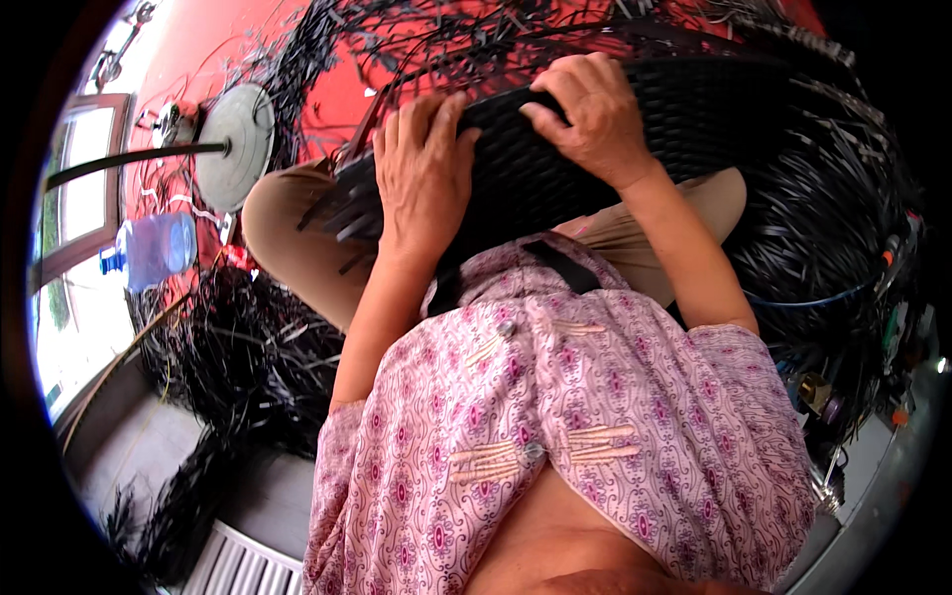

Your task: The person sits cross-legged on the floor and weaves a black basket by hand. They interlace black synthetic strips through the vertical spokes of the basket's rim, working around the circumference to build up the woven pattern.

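A black woven panel (pixel 694 119) of flat plastic-like strips rests across my lap, standing tilted over my crossed legs. My left hand (pixel 421 174) is closed over its upper edge toward the left end, where loose strip ends (pixel 337 213) stick out. Farther right, my right hand (pixel 590 114) grips the same edge with its fingers curled over the far side and the thumb on the near side. Those fingertips are partly hidden behind the edge.
Loose black strips (pixel 327 45) lie over the red floor (pixel 208 50). Bundles of strips are heaped at my left (pixel 258 337) and right (pixel 823 218). To the left stand a round grey base with a pole (pixel 243 149) and a blue water jug (pixel 164 248). A white slatted item (pixel 243 565) sits lower left.
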A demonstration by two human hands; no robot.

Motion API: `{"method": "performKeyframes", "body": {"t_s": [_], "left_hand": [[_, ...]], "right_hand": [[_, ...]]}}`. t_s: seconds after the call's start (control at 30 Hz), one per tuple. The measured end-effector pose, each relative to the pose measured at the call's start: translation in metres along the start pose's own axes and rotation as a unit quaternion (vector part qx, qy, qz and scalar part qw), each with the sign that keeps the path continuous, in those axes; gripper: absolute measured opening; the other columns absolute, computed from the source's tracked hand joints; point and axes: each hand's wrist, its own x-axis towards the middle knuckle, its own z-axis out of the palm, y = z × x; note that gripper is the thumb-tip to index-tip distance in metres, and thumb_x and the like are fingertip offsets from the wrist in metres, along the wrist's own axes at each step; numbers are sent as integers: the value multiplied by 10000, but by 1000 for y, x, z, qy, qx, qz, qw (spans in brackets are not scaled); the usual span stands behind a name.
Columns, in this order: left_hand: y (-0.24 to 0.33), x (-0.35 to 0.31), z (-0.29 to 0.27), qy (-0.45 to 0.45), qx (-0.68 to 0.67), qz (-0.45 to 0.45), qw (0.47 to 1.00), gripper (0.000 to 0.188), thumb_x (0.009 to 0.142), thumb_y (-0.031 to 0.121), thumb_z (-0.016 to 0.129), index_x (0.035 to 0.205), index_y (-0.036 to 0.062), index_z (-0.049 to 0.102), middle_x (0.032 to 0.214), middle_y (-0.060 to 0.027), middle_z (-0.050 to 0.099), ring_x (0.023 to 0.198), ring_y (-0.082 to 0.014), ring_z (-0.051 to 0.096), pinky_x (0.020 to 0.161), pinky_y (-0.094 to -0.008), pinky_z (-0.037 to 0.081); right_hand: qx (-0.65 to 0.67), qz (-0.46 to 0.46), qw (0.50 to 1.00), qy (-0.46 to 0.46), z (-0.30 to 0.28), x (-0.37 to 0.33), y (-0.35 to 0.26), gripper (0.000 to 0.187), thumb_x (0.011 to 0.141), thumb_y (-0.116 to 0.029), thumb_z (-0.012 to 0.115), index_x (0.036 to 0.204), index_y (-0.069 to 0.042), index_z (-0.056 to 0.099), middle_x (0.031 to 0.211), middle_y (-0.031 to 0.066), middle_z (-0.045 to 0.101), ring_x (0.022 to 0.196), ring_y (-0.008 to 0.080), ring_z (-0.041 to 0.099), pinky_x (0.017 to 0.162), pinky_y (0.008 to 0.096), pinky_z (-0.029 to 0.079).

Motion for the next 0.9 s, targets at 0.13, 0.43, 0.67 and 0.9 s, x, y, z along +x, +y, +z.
{"method": "performKeyframes", "body": {"t_s": [0.13, 0.43, 0.67, 0.9], "left_hand": [[9, -2, 6, -11, 58, 17, 998, 284, 882, 197, 711, 1157, 129, 690, 1068, -66, 616, 1011, -288, 560, 898, -401, 424], [17, -1, 19, -30, 68, 5, 997, 206, 897, 185, 713, 1074, 89, 668, 1027, -91, 604, 992, -310, 546, 900, -434, 423], [11, -18, 29, 3, 74, 13, 997, 232, 901, 185, 720, 1112, 100, 677, 1086, -82, 613, 1023, -301, 548, 924, -424, 417], [-1, 9, 21, 12, 26, -10, 1000, 135, 908, 169, 709, 1013, 85, 694, 949, -91, 635, 915, -301, 568, 845, -412, 428]], "right_hand": [[29, 0, 1000, 0, 2, 1, 6, 262, 732, -269, 778, 858, -136, 591, 877, 46, 549, 870, 251, 548, 786, 397, 447], [37, 17, 997, 59, 10, -11, 9, 209, 715, -155, 765, 795, -135, 574, 808, 26, 551, 755, 239, 531, 729, 373, 448], [54, 24, 993, 105, 15, -25, 3, 169, 755, -186, 743, 785, -147, 581, 815, 14, 550, 795, 234, 548, 746, 378, 454], [32, 51, 990, 131, -5, -12, 45, 156, 852, -284, 724, 843, -140, 667, 845, 15, 644, 828, 235, 616, 745, 384, 472]]}}
